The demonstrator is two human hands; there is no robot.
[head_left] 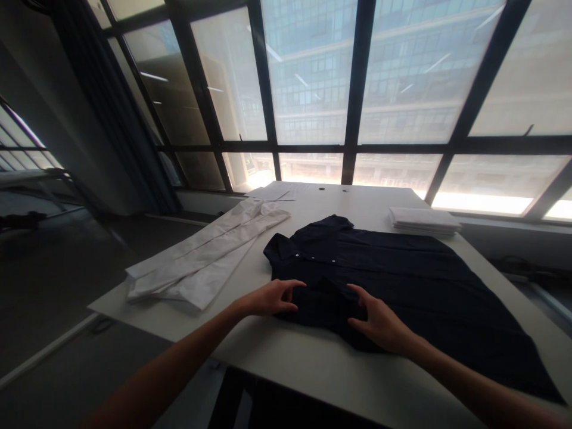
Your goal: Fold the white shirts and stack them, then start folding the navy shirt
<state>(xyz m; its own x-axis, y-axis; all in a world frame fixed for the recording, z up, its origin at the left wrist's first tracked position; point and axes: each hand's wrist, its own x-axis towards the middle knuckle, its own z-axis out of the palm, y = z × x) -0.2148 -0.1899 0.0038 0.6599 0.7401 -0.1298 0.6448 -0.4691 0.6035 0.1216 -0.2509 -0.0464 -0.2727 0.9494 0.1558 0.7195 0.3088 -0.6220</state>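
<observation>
A dark navy shirt (402,268) lies spread on the white table, its collar (280,245) toward the left and small pale buttons along its front. My left hand (272,298) is at the shirt's near left edge, thumb and index finger apart. Over the near side of the shirt, my right hand (382,325) is also open, with its thumb and fingers spread. Between the two hands the dark cloth rises in a small fold. Whether the fingertips touch the fabric is hard to tell against the dark cloth.
White garments (196,250) lie lengthwise along the left side of the table (286,351). A folded white stack (422,220) sits at the back right. Paper sheets (270,193) rest at the far left corner. Large windows (313,77) stand behind, with a dark curtain (102,101) at left.
</observation>
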